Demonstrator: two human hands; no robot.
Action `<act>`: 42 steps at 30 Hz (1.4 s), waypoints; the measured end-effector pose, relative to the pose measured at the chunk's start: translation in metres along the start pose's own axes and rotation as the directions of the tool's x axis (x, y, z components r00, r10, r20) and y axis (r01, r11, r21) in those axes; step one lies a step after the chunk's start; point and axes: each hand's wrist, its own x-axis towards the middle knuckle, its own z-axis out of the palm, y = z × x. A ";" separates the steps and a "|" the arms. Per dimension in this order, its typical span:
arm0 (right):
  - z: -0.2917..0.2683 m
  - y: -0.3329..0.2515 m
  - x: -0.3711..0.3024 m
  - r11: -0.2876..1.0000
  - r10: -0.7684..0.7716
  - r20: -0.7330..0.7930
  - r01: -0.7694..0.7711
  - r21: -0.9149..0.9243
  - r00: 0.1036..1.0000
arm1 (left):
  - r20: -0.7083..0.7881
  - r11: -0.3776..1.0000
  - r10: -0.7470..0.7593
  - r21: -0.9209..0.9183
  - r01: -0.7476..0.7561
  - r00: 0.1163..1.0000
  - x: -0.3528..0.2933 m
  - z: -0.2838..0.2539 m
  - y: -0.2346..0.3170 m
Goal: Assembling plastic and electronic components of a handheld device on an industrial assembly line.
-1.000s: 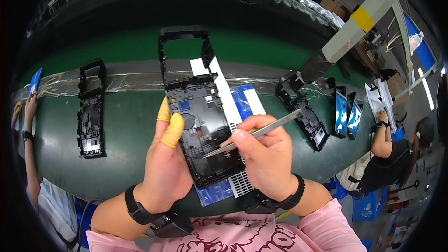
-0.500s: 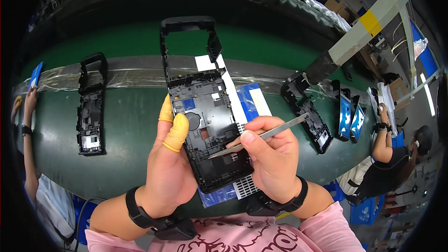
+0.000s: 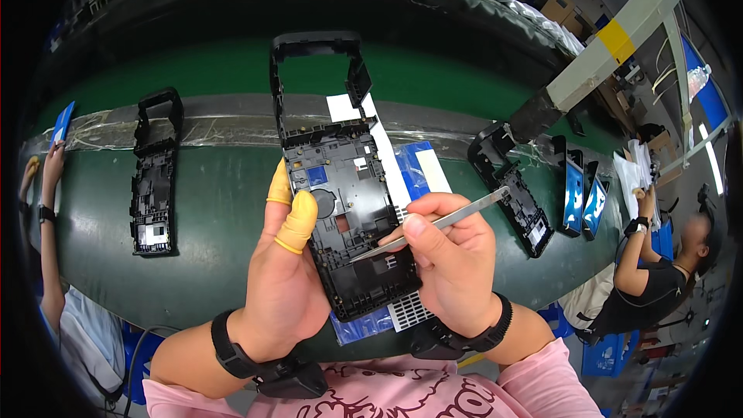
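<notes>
A black plastic device housing [image 3: 348, 217] with an open rectangular frame at its far end is held up in front of me. My left hand [image 3: 286, 279] grips its left edge, with yellow finger cots on the thumb and a finger. Pinched in my right hand [image 3: 457, 263] is a pair of metal tweezers [image 3: 457, 215]. Their tips rest on or just above the lower inside of the housing; whether they grip anything is too small to tell. A blue square patch and a round dark disc show inside the housing. Beneath it, white label sheets [image 3: 409, 316] and blue film [image 3: 414, 170] partly show.
Similar black housings lie on the green table, one at left [image 3: 155, 178] and one at right [image 3: 515, 193]. Blue-faced devices [image 3: 573, 197] stand farther right. A metal post [image 3: 611, 46] rises at the right. Co-workers' arms [image 3: 53, 186] are at left and right [image 3: 636, 251].
The housing, both hands and the tweezers have shifted very slightly to the right. At the right, the co-worker has turned and raised their arms.
</notes>
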 end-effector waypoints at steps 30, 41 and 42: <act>-0.001 0.003 0.002 1.000 -0.018 0.012 0.018 -0.013 1.000 | 0.053 0.997 -0.009 0.082 0.004 0.999 -0.001 0.002 0.003; 0.000 0.001 0.003 0.995 0.063 -0.004 -0.063 0.076 0.998 | 0.018 0.995 0.030 0.099 -0.032 0.999 -0.002 0.006 0.000; 0.001 0.000 0.003 0.996 0.064 -0.009 -0.063 0.064 0.998 | 0.011 0.994 0.035 0.103 -0.036 0.999 -0.002 0.006 0.000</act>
